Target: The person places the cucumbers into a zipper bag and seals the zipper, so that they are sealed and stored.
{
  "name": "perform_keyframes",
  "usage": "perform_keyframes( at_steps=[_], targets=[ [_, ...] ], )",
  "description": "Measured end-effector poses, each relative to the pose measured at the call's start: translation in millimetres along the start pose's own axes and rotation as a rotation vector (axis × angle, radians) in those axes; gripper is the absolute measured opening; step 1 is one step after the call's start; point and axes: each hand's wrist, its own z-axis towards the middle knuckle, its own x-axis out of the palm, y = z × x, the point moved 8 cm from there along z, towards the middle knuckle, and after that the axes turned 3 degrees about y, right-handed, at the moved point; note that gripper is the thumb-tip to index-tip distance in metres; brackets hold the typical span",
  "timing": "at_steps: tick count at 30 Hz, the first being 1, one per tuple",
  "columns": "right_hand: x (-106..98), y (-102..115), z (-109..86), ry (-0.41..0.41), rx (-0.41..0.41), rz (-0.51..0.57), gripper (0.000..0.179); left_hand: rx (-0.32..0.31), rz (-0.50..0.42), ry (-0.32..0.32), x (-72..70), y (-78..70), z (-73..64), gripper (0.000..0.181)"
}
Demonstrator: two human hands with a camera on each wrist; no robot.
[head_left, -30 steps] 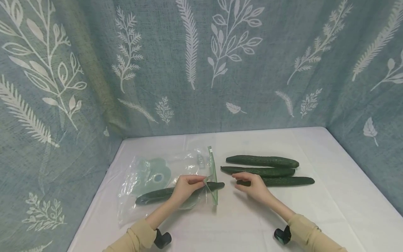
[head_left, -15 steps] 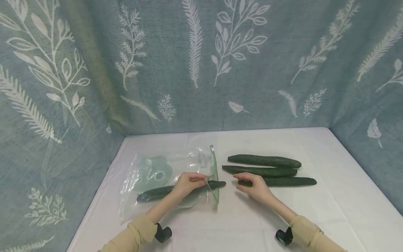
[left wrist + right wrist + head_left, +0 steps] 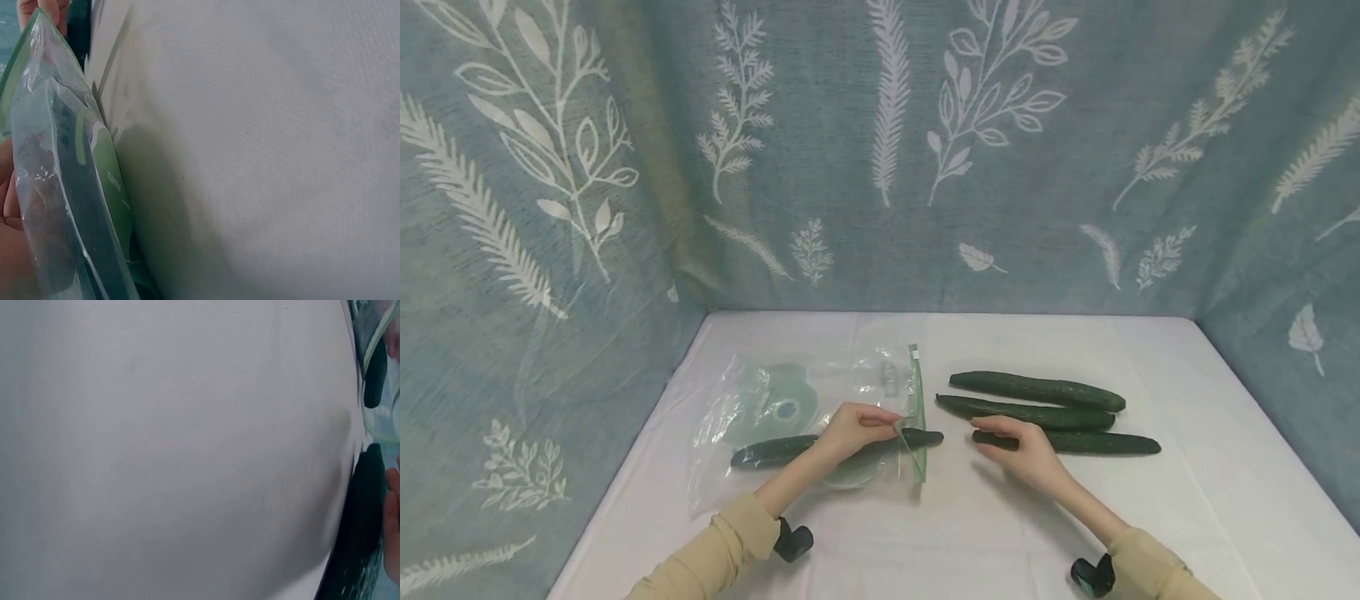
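Note:
Near the mouth of a clear zip bag (image 3: 715, 450), my left hand (image 3: 850, 432) pinches the bag's edge between thumb and fingers. One cucumber (image 3: 775, 451) lies in the bag, and its right end pokes out past the green zip strip (image 3: 917, 383). My right hand (image 3: 1033, 454) is over the left part of the front cucumber (image 3: 1105, 442), thumb and fingers spread apart around its end. In the right wrist view the fingertips are right beside that dark cucumber (image 3: 359, 525). The left wrist view shows the bag's side (image 3: 44, 144) with green print, close up.
Two more cucumbers, a middle one (image 3: 1022, 410) and a back one (image 3: 1037, 388), lie behind the front one. A white cloth (image 3: 925, 550) covers the table. Blue-green curtains (image 3: 850, 250) with white leaf prints hang behind and at both sides.
The head view has shifted, so everything appears a little further right. My right hand has come slightly closer around the front cucumber's end; the left keeps its pinch on the bag.

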Motion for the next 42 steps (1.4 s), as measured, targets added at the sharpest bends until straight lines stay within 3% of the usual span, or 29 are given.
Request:
perform_keyframes(
  at_steps=[6,14,33,42],
  targets=[
    [-11,-8,-8.8,-0.027,0.048,-0.012,0.036,0.007,0.002,0.028,1.2,-2.2,-1.3,0.026],
    [-28,-6,-20.4,-0.036,0.024,-0.038,0.037,0.048,-0.038,0.069,3.5,-3.5,-2.4,0.027],
    [-89,-31,-51.5,-0.109,0.127,-0.202,0.04,0.021,-0.049,0.049,-3.3,2.4,-2.8,0.026],
    [-115,-46,-63.3,-0.167,0.161,-0.241,0.041,0.051,-0.056,0.057,-4.4,1.5,-3.7,0.025]
  ],
)
